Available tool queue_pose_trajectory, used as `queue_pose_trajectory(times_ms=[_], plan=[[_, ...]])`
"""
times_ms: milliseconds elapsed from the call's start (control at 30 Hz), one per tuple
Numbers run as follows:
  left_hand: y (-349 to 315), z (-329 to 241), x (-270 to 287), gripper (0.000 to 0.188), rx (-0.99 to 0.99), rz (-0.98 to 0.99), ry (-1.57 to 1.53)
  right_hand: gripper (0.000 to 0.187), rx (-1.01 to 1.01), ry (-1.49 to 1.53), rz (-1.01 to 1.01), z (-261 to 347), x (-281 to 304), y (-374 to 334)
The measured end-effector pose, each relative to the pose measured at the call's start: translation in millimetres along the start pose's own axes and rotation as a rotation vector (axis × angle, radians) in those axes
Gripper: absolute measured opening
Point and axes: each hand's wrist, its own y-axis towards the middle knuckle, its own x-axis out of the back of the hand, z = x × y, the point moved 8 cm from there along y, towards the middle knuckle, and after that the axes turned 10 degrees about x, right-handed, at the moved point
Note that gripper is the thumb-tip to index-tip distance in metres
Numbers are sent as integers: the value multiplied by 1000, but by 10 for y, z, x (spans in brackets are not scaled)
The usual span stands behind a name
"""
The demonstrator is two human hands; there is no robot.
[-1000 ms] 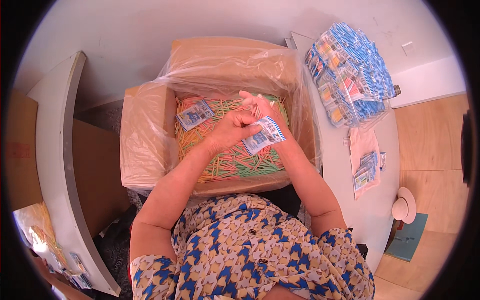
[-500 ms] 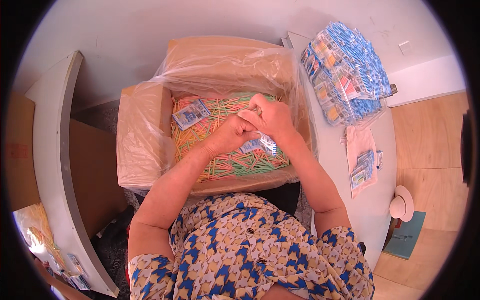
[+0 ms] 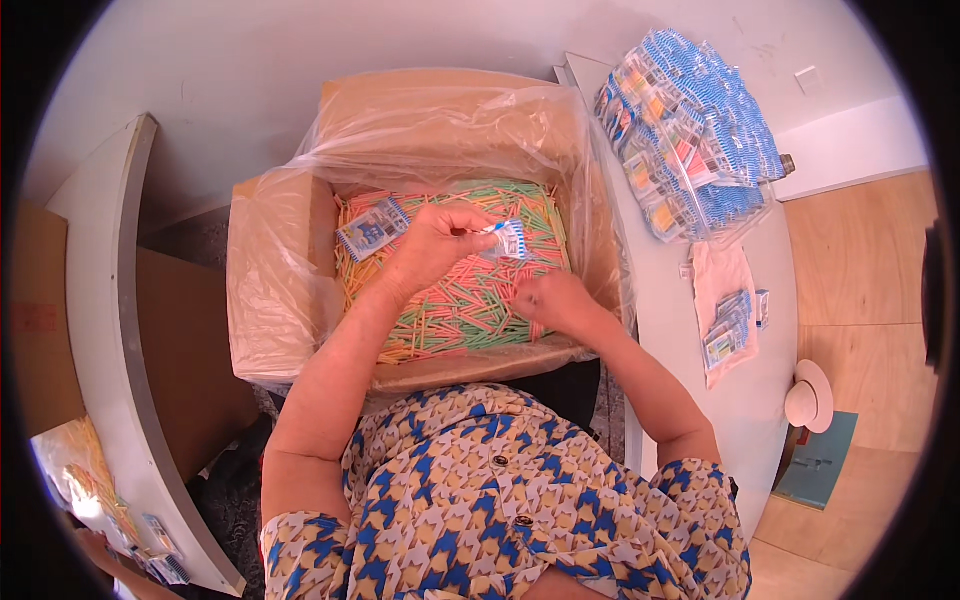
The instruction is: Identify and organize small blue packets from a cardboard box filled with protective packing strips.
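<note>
My left hand is closed on a small clear packet with a blue-and-white striped end, pinched between thumb and fingers above the box. Lower and to the right, my right hand is curled down close to the loose thin sticks. Its fingertips are partly hidden, so what they hold cannot be made out. The pink, green and yellow sticks cover the bottom of a cardboard box lined with clear plastic. Another packet lies flat on the sticks at the left.
On the white table at the right stands a clear container heaped with filled packets. In front of it, several packets rest on a pink cloth. Left is another white table; another person's arm shows at lower left.
My hands have separated. The left has kept the packet and lifted it a little farther from me; the right has let go of it and dropped toward the sticks.
</note>
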Motion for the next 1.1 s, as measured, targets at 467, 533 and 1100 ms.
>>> queue_pose_trajectory(times_ms=[467, 533, 1100], plan=[[21, -50, -25, 18, -35, 25, -93, 27, -174, 804, -385, 165, 1237, 362], [15, -66, -56, 18, -17, 51, -84, 29, -134, 546, -367, 187, 1288, 418], [-23, -126, -101, 17, -69, 91, -15, 36, -115, 130, -366, 455, 1424, 557]])
